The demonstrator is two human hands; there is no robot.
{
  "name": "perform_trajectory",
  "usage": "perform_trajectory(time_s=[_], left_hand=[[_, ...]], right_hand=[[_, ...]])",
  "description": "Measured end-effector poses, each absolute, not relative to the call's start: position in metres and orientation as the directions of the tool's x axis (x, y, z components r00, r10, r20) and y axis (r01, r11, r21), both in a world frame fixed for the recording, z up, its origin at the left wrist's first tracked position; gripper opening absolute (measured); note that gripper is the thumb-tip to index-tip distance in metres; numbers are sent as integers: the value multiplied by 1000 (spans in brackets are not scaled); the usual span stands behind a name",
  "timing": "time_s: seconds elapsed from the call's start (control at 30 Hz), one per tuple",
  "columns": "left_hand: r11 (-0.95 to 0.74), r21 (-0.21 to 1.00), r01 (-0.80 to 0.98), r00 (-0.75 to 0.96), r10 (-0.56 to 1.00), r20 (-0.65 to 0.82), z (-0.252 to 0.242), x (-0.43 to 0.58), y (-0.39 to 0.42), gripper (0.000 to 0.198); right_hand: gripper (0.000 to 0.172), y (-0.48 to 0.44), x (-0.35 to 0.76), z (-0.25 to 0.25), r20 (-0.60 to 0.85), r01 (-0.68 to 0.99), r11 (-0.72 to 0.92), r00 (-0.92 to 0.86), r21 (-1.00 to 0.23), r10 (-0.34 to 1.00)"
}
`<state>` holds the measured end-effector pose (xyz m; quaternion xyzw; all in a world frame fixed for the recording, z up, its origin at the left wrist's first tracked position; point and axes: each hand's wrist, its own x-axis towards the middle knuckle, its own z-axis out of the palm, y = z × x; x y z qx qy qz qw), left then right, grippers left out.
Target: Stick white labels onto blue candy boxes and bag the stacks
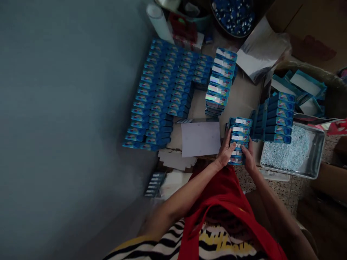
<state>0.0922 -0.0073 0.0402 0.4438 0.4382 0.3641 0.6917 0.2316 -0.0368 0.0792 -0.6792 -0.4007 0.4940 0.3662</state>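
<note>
As shown in the head view, a short row of blue packs [239, 134] is gripped between the left hand [225, 151] and the right hand [248, 158], both closed on its sides, at the near edge of the bench [244, 97]. Laid-out packs [162, 94] lie far left; a pellet tray [321, 151] stands right. It is judged that even pressure from both sides is needed, so the row is squared and no pack buckles out.
</note>
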Motion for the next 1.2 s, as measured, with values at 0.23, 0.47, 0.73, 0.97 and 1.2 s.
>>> perform_trajectory(time_s=[0.23,0.47,0.73,0.97,1.2], left_hand=[[154,964,215,277,937,-211,29,30,37,51],[-26,332,943,219,800,-558,15,-60,179,52],[-247,371,895,431,689,-583,-1,-45,144,14],[-133,480,867,405,751,-522,58,-105,124,17],[609,707,359,364,606,-707,68,-156,107,27]], right_hand=[[77,-34,237,74,-291,429,-374,248,-822,924],[28,-12,185,132,142,754,77,22,-652,990],[44,33,113,123,-290,886,222,-356,-407,888],[38,98,84,100,-482,918,206,-357,-339,800],[35,116,73,90,-372,854,314,-474,-416,798]])
